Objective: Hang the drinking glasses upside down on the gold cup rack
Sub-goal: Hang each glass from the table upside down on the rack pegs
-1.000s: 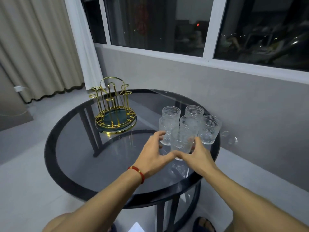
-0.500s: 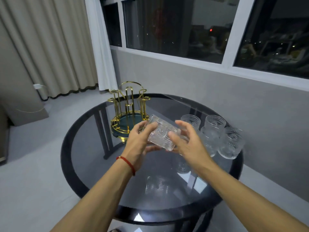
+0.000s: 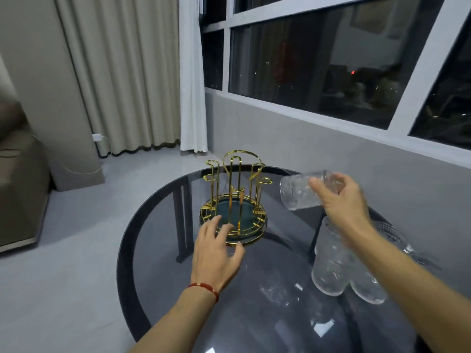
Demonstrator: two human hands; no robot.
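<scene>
The gold cup rack (image 3: 235,200), with upright wire loops over a dark green round base, stands on the far left part of the round glass table (image 3: 158,250). Nothing hangs on its loops. My right hand (image 3: 339,200) holds one textured drinking glass (image 3: 297,193) in the air, tilted mouth down and to the left, just right of the rack. My left hand (image 3: 216,253) is spread open, fingertips at the rack's front rim. Several other glasses (image 3: 331,266) stand on the table at the right, partly hidden by my right forearm.
A grey wall with a dark window runs close behind the table. Beige and white curtains (image 3: 132,77) hang at the back left, and a sofa corner (image 3: 17,184) shows at the far left. Grey floor surrounds the table.
My left hand let go of the glass and dropped to the rack's base. My right hand carried the glass up and to the right of the rack. The view swung left.
</scene>
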